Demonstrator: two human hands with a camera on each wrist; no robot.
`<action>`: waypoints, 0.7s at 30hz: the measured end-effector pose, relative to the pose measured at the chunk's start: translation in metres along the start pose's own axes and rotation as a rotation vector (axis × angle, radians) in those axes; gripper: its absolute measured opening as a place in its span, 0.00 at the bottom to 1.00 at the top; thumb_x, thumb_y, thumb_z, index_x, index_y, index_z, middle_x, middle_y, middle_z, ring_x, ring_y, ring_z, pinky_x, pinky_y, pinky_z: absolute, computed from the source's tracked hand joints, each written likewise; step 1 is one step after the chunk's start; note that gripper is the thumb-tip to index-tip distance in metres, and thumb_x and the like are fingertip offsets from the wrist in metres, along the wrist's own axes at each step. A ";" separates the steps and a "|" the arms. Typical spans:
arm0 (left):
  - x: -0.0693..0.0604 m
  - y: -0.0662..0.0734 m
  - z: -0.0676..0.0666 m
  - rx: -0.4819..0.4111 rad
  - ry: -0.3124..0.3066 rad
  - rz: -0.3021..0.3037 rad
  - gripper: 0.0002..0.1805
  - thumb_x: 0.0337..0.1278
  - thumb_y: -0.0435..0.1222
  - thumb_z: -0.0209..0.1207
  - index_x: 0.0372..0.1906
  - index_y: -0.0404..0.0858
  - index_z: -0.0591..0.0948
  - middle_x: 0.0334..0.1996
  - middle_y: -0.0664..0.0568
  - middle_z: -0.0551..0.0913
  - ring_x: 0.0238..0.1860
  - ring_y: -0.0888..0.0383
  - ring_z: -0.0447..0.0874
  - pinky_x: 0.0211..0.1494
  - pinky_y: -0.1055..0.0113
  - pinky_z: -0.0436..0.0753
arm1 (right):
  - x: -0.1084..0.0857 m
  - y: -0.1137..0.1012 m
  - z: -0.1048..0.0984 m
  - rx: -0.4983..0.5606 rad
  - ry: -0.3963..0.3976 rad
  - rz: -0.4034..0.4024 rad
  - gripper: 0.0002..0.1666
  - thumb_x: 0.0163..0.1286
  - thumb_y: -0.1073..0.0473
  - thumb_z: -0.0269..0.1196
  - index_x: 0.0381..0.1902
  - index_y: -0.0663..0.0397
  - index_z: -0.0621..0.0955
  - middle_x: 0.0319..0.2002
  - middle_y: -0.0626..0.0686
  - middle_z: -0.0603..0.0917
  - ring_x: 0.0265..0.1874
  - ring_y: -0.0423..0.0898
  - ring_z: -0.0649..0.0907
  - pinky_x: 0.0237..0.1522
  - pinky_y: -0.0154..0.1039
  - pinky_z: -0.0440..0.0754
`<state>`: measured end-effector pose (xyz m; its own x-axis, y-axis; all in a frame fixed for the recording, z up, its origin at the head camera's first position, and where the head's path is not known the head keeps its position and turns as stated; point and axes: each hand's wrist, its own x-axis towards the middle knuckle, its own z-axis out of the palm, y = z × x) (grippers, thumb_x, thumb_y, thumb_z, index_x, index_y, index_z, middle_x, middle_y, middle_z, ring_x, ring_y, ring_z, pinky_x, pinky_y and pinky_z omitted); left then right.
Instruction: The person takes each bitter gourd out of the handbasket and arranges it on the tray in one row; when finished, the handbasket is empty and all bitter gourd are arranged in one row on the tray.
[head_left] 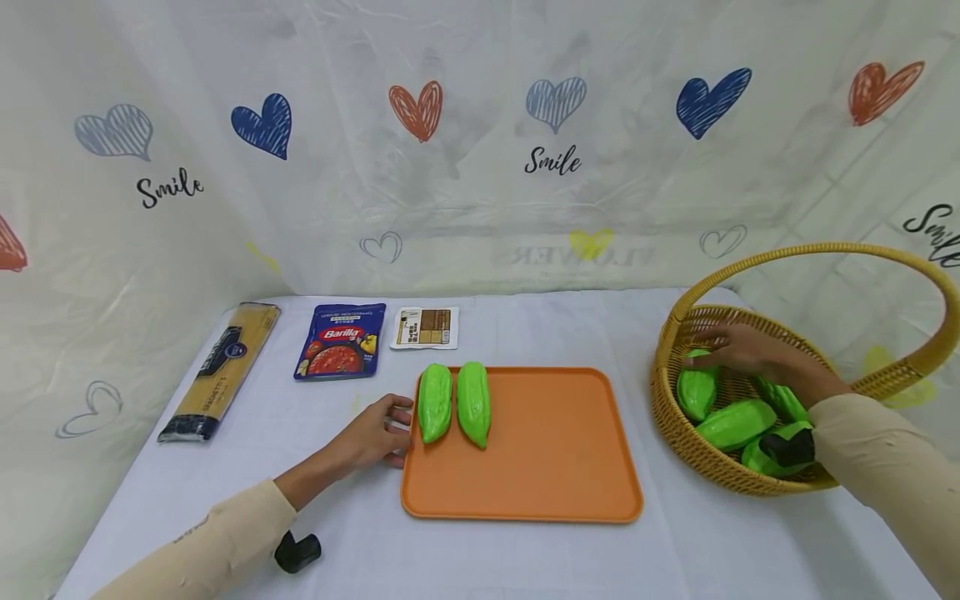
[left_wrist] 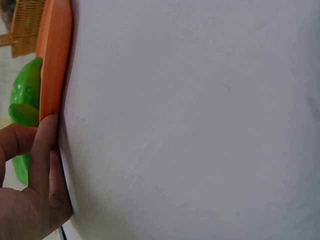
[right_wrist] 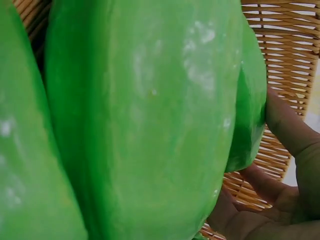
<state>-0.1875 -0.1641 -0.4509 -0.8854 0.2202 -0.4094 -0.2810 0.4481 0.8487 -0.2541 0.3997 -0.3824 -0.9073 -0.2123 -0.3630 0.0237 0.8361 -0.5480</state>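
Note:
Two green gourds with ridged skin lie side by side, a left gourd (head_left: 435, 403) and a right gourd (head_left: 473, 404), at the left end of an orange tray (head_left: 558, 450). Against the tray's left rim rests my left hand (head_left: 375, 433), its fingertips touching the edge; the left wrist view shows fingers at the tray's outer wall (left_wrist: 54, 60). My right hand (head_left: 738, 350) reaches into a wicker basket (head_left: 678, 437) on the right. Its thumb and fingers hold one end of a green gourd (right_wrist: 250, 100). Several more gourds lie in the basket, and a large gourd (right_wrist: 160, 120) fills much of the right wrist view.
A spaghetti pack (head_left: 221, 371), a blue Barilla sauce pouch (head_left: 341, 342) and a small white-and-brown packet (head_left: 425, 327) lie behind and left of the tray. The basket's tall handle (head_left: 810, 248) arches over the right forearm. White cloth (head_left: 517, 558) covers the table.

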 end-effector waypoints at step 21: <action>-0.001 0.000 0.000 0.006 -0.001 0.003 0.36 0.52 0.25 0.62 0.69 0.33 0.67 0.54 0.42 0.73 0.46 0.51 0.80 0.37 0.60 0.91 | -0.006 -0.001 -0.002 -0.021 -0.026 0.071 0.54 0.68 0.36 0.62 0.69 0.80 0.63 0.71 0.83 0.52 0.67 0.81 0.57 0.64 0.72 0.71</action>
<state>-0.1865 -0.1640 -0.4502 -0.8858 0.2228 -0.4072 -0.2760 0.4525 0.8480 -0.2498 0.4011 -0.3783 -0.8922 -0.1648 -0.4204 0.0789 0.8599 -0.5044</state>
